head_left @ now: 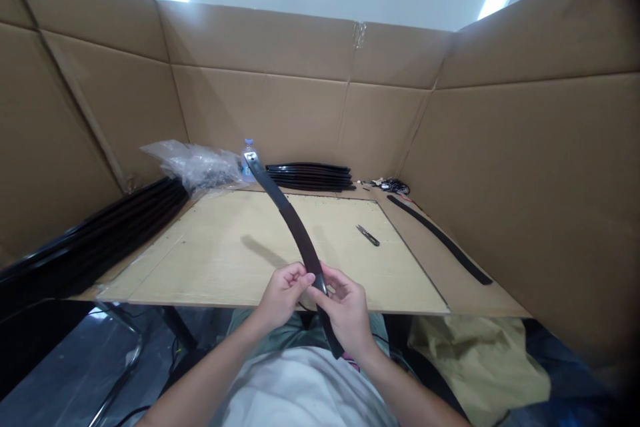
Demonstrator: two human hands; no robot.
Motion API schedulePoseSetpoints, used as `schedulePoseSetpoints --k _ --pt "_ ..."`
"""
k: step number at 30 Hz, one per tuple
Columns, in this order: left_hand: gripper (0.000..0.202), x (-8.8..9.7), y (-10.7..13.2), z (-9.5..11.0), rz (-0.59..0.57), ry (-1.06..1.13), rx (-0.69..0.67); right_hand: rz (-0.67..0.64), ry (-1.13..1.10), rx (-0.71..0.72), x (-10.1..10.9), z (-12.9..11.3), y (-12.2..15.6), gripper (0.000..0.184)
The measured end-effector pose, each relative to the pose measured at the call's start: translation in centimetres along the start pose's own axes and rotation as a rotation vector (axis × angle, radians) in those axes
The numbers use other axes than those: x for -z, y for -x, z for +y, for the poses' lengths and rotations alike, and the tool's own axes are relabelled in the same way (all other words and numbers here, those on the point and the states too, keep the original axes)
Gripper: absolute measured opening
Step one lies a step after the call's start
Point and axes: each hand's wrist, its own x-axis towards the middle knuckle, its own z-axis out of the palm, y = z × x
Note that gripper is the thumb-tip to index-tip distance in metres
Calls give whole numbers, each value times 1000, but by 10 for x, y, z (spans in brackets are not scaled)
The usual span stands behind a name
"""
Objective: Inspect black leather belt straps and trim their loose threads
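Note:
A long, curved black strip slants up and away from me over the near edge of the table. Its far end carries a shiny tab with small holes, and its middle looks duller and browner than the rest. My left hand pinches the strip's left edge near its lower part, thumb on top. From the other side my right hand grips it too, with the thumb across the face and fingers curled behind. Below the hands the strip's near end hangs towards my lap. Thread snips lie on the board to the right.
Another black strip rests along the right side. Stacked black strips sit at the back, and a larger pile at the left. Clear plastic bags, a water bottle and tangled cords stand before the cardboard walls.

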Motion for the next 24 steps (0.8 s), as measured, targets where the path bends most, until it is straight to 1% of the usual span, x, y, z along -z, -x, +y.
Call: schedulePoseSetpoints --k 7,11,13,15,18,21,24 --pt "30 -2 1 1 -45 -51 -18 75 7 29 1 -1 1 36" --pt "26 -6 2 9 -71 -90 -42 84 -16 42 0 -2 2 35" --pt "20 -8 3 15 -47 -128 -99 92 -21 36 0 -4 3 37" --pt "17 -9 4 21 0 -169 -160 98 -12 26 -1 -5 5 37" --pt "21 -10 4 25 50 -197 -185 95 -5 23 -2 -6 6 37" --pt "27 -11 4 24 53 -107 -173 90 0 28 -2 -7 6 36" --pt "39 -13 4 20 84 37 -158 77 -3 23 -3 -6 7 35"
